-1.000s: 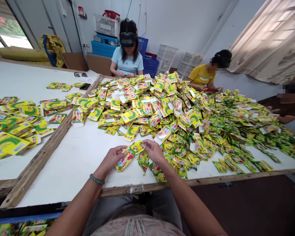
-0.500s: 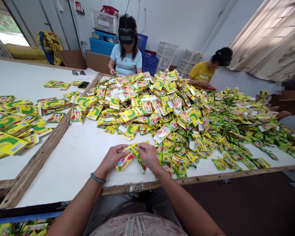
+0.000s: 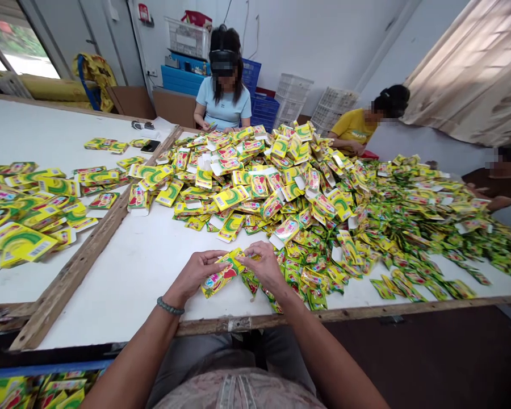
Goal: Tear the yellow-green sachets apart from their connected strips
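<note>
One flat yellow-and-green cardboard carton [image 3: 224,276] sits at seven o'clock, clamped by your left hand [image 3: 195,276], some fingers hidden beneath; your right hand [image 3: 263,267] touches its two-o'clock end, finger grip impossible to tell.

Behind the held box [image 3: 220,278] lies a box heap [image 3: 231,197].

On my feed, the box [image 3: 223,277] below centre is yellow, printed with green and red. I see a white counter [image 3: 145,272] and grey-green bracelet [image 3: 170,307].
</note>
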The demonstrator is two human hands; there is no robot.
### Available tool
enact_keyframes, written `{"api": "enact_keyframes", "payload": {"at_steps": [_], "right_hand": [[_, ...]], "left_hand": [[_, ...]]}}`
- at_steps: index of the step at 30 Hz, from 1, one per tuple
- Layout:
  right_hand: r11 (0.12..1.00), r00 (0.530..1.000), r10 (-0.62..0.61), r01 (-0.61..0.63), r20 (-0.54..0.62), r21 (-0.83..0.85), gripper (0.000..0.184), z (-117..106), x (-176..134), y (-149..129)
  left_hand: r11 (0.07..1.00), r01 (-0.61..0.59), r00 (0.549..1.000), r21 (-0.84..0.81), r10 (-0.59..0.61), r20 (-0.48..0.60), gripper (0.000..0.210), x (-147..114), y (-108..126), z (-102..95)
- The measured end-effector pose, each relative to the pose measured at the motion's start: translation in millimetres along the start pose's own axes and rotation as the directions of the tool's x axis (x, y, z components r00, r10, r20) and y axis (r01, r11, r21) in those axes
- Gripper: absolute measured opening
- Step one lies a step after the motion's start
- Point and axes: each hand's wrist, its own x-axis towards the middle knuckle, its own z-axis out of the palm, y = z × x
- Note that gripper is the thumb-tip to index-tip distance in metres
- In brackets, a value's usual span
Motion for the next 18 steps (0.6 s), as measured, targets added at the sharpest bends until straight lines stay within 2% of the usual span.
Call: {"api": "enact_keyframes", "payload": {"at_steps": [4, 6, 10, 18], "right_hand": [[1.0, 1.0, 0.013, -0.013, -0.024, -0.001, 0.018, 4, 0, -6], [0.997, 0.999, 0.032, -0.033, 0.018, 0.067, 0.017, 7, -3, -9], [0.967, 0.991, 0.067, -0.093, 0.114, 0.237, 0.029, 14, -13, -12], [0.963, 0.965, 0.034, -0.102, 0.262, 0.251, 0.033, 28, -16, -22]], "left_hand": [[1.0, 0.001, 1.0, -0.002, -0.001, 0.003, 0.055, 0, 0, 2.0], [1.0, -0.001, 1.0, -0.007, 0.001, -0.011, 0.055, 0, -1, 2.5], [0.999, -0.026, 0.998, -0.047, 0.024, -0.05, 0.052, 3, -4, 2.0], [0.999, -0.04, 0.995, -0.02, 0.038, -0.088, 0.046, -2, 2, 2.3]]}}
